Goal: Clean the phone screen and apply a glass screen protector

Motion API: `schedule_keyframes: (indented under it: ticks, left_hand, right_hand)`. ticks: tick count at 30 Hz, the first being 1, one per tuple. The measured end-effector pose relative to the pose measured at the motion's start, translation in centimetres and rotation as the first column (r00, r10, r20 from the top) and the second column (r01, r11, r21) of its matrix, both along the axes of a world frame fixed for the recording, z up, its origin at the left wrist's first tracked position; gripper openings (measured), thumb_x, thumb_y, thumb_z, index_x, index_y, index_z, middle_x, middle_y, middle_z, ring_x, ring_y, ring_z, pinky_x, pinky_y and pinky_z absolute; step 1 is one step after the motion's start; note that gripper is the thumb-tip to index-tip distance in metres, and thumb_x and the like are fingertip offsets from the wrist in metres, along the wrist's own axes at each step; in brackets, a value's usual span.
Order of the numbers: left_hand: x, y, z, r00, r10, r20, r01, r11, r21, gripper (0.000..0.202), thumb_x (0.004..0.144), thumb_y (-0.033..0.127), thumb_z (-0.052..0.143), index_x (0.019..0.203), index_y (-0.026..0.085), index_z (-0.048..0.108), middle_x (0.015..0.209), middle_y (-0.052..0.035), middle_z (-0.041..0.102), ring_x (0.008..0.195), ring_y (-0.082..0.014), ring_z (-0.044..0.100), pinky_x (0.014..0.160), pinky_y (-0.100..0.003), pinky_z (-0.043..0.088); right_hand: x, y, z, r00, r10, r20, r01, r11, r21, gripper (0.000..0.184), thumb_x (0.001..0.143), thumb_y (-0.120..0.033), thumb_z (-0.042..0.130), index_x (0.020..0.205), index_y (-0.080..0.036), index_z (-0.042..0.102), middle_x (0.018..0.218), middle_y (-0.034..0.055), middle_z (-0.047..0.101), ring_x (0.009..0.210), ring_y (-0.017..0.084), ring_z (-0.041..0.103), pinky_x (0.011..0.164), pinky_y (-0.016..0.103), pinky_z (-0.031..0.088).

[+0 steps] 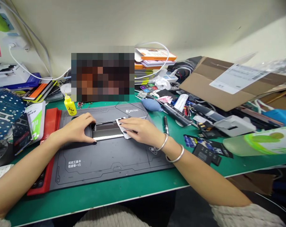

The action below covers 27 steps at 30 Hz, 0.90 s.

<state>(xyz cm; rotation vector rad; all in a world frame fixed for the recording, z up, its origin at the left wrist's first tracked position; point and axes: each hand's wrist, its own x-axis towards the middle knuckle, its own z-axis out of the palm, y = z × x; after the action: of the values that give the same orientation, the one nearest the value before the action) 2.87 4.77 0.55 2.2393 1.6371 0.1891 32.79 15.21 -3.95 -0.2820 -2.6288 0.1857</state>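
Observation:
A dark smartphone (107, 130) lies flat on a black work mat (105, 160), its glossy screen facing up. My left hand (80, 129) grips the phone's left end, fingers curled over it. My right hand (139, 130) lies over the phone's right end and presses a small white wipe (122, 123) against the glass with flat, closed fingers. Two silver bangles sit on my right wrist.
A yellow squeeze bottle (70, 106) stands behind the mat. A red mat (50, 126) sticks out at the left. A black pen-like tool (166, 125), a blue blower (151, 105), small parts, a cardboard box (218, 83) and a green-capped bottle (261, 140) crowd the right side.

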Motion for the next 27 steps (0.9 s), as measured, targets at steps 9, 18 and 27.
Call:
schedule_keyframes:
  ticks: [9,18,27]
  left_hand:
    - [0.2,-0.1,0.3,1.000,-0.002,-0.004,0.002,1.000,-0.003,0.061,0.069,0.058,0.076,0.111,0.019,0.056,0.112,-0.0080,0.055,0.104,-0.0284,0.057,0.091,-0.040,0.047]
    - [0.1,-0.2,0.4,1.000,-0.007,0.019,0.007,1.000,0.002,0.058,0.069,0.057,0.077,0.109,0.020,0.056,0.111,-0.0073,0.055,0.104,-0.0279,0.057,0.092,-0.040,0.048]
    - [-0.1,-0.3,0.5,1.000,0.006,0.019,-0.006,1.000,-0.003,0.059,0.069,0.055,0.077,0.110,0.019,0.057,0.111,-0.0078,0.055,0.103,-0.0282,0.057,0.091,-0.042,0.048]
  right_hand:
    - [-0.3,-0.3,-0.1,0.999,0.044,0.001,-0.044,0.999,-0.003,0.028,0.093,-0.014,0.055,0.111,-0.022,0.074,0.126,0.0069,0.073,0.115,0.024,0.071,0.100,0.043,0.059]
    - [-0.2,0.1,-0.2,0.999,0.017,0.029,-0.017,1.000,0.008,0.029,0.092,-0.014,0.055,0.115,-0.021,0.073,0.129,0.0093,0.071,0.117,0.025,0.070,0.101,0.046,0.057]
    - [-1.0,-0.4,-0.1,0.999,0.005,0.049,-0.005,1.000,-0.005,0.030,0.091,-0.012,0.056,0.113,-0.019,0.074,0.130,0.0110,0.071,0.117,0.026,0.070,0.099,0.045,0.058]
